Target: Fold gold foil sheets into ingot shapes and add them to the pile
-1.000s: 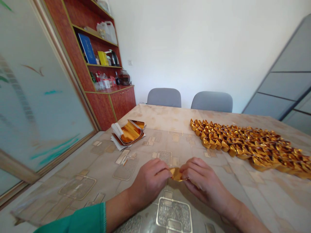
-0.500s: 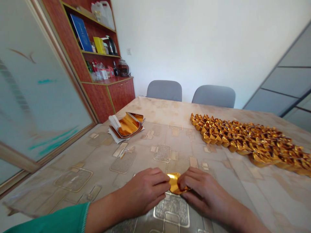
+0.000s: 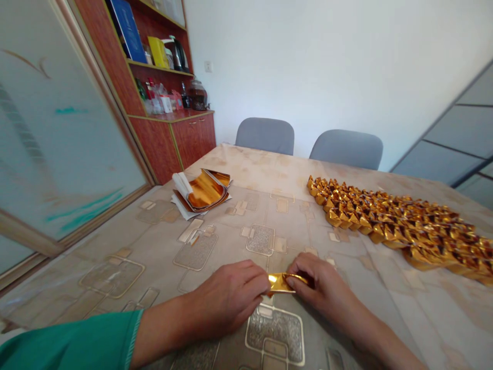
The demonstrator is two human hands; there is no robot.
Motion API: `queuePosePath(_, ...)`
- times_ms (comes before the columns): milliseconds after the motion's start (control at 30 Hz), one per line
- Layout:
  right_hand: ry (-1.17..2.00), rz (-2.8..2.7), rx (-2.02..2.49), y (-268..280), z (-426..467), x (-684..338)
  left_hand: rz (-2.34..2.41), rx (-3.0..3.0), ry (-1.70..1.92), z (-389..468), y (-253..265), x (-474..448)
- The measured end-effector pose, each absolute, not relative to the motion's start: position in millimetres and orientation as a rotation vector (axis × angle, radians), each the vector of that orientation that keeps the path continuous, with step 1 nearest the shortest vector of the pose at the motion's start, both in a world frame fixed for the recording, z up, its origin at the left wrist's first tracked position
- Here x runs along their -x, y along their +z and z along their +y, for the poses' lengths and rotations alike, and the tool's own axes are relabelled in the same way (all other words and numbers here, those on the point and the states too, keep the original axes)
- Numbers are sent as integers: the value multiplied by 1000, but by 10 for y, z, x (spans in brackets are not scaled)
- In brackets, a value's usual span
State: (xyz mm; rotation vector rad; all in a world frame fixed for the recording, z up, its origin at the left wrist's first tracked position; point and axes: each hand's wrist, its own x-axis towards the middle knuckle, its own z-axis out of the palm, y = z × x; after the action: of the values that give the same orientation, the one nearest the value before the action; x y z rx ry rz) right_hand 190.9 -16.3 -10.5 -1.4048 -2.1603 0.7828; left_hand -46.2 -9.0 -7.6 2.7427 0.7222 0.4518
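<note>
Between my two hands, just above the table's near part, is a piece of gold foil paper (image 3: 280, 282), folded into a narrow strip. My left hand (image 3: 236, 293) pinches its left end with bent fingers. At the right end, my right hand (image 3: 318, 282) grips the paper, thumb towards me and fingers curled behind it. Parts of the paper are hidden by my fingers. Off to the right lie rows of folded gold paper pieces (image 3: 385, 216), packed closely together. A loose stack of gold foil sheets (image 3: 210, 190) with white undersides rests at the left.
A patterned cover lies over the table (image 3: 231, 241). Two grey chairs (image 3: 265, 135) stand at its far side, by the white wall. On the left are a red-brown cabinet (image 3: 194, 136) with filled shelves and a frosted sliding door (image 3: 69, 128).
The gold paper has gone from a wider, rounded shape to a flatter, narrower strip. My right hand has turned and shifted slightly right. The view has tilted down a little.
</note>
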Motion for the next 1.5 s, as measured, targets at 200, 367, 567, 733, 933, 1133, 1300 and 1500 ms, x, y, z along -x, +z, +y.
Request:
queuePosePath(200,739,-2119,1468,-166,-150,-1902,678,-2936,449,-101,-109,425)
queuePosePath(367,703,-2137,1456,-185,-171,-1916,666,-2928,456,-131,-135,426)
queuePosePath(567,676,-2203,1399,-195,-178,-1950,657,-2902,342,-147,-98,443)
queuePosePath(733,656,-2264,1387,-171,-173,-1951,672,-2892,334,-152,-110,442)
queuePosePath(933,491,-2353,1363,-153,-167,-1955,584,-2928,352,-123,-84,430)
queuePosePath(1133,360,-2440,1331,-193,-177,-1959,580,-2917,423,-102,-70,405)
queuePosePath(1300,221,-2494,1323,-268,-196,-1950,575,-2958,438,-95,-70,402)
queuePosePath(1500,-48,-2534,1344,-337,-272,-1873,555,-2986,424,-90,-72,433)
